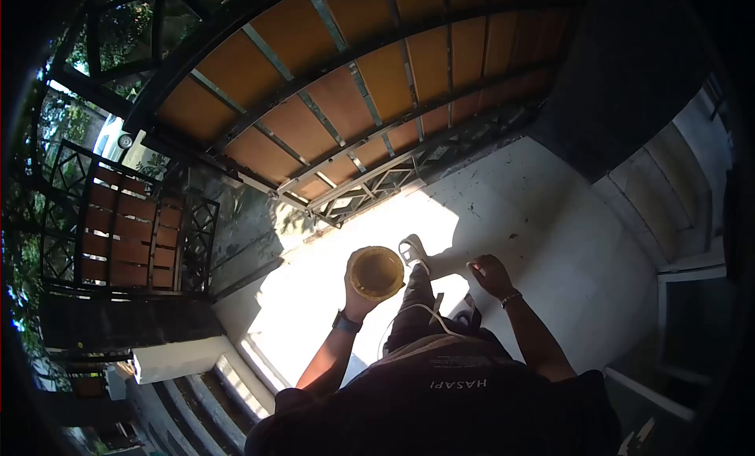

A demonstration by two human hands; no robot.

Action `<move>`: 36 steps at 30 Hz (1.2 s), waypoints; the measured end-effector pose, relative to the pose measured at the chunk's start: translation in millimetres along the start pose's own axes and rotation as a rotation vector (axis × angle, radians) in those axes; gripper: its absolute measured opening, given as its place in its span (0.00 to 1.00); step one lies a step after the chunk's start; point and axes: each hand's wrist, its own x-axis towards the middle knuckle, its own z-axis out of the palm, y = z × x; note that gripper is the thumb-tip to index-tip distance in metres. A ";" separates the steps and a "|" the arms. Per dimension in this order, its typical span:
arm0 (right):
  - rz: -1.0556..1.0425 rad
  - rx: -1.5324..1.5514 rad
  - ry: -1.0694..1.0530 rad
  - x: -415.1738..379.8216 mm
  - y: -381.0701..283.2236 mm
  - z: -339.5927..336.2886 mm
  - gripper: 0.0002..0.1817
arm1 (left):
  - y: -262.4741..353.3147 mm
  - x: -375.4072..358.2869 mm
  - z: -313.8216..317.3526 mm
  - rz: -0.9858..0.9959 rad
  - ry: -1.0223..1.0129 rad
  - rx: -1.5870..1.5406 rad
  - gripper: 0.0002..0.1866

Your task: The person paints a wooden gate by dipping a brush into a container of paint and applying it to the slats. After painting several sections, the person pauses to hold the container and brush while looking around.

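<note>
A: What do we see at the left hand (360,304)?

B: We see it closed around the side of a yellowish-brown bowl (354,272), whose round mouth faces up toward us. We cannot tell whether the brown inside is a filling or just the bowl's own bottom.

A: And the right hand (493,276)?

B: We find it well apart from the bowl, off to the right, with its fingers partly curled in. A small reddish spot shows by the fingertips, but we cannot tell whether anything is held there.

A: What else do we have near the bowl?

B: A dark watch (347,322) sits on the left wrist, nearer to us than the bowl, and a bracelet (511,297) circles the other wrist, to the bowl's right. Just past the bowl's right edge we see a light shoe (412,251) on the pale floor (550,220); a dark shirt (511,409) with white letters is on our side of the bowl.

A: And farther out?

B: Ahead of the bowl we see a large gate (338,102) with orange-brown panels in a dark frame. Well left of the bowl is a smaller brown panel (134,228), with a white car (108,141) farther off.
</note>
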 end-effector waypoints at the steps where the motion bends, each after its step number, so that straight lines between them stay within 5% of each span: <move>1: -0.003 0.001 -0.009 -29.2 1.0 0.6 0.07 | 13.8 -24.6 6.8 -0.018 0.068 0.011 0.44; 7: 0.264 0.116 0.269 -184.2 50.4 3.7 0.09 | 66.0 -124.2 25.9 -0.028 0.123 0.002 0.41; 12: 0.382 0.023 0.293 -304.3 46.3 11.2 0.13 | 77.7 -162.7 22.4 0.068 0.074 0.246 0.42; 14: 0.672 0.234 0.226 -348.1 57.3 29.2 0.18 | 82.8 -172.1 18.3 0.059 0.091 0.274 0.42; 18: 0.835 0.129 0.200 -392.7 10.0 24.7 0.18 | 92.0 -196.1 0.5 0.040 0.099 0.290 0.42; 21: 0.738 -0.079 0.726 -416.2 41.4 64.1 0.25 | 103.7 -220.7 -24.4 0.051 0.118 0.059 0.48; 24: 0.884 -0.027 0.870 -413.5 61.4 77.0 0.25 | 97.6 -263.8 -50.5 0.034 0.189 -0.032 0.51; 26: 1.090 0.310 0.990 -396.8 74.2 78.1 0.26 | 89.4 -298.2 -71.3 -0.024 0.195 -0.032 0.50; 29: 1.272 0.207 0.832 -356.3 75.3 86.2 0.23 | 92.3 -336.9 -92.5 -0.045 0.241 -0.012 0.50; 30: 1.338 0.430 1.006 -345.9 91.8 95.2 0.21 | 90.1 -347.6 -97.1 -0.059 0.281 -0.033 0.46; 31: 1.332 0.424 0.998 -333.6 78.6 100.3 0.21 | 88.7 -359.1 -102.2 -0.074 0.321 -0.055 0.43; 34: 0.971 1.302 1.065 -293.4 11.8 121.1 0.10 | 77.5 -388.8 -117.9 -0.069 0.314 0.034 0.43; 36: 0.895 1.569 0.702 -289.7 40.2 156.5 0.07 | 83.5 -406.9 -138.1 -0.045 0.294 0.189 0.44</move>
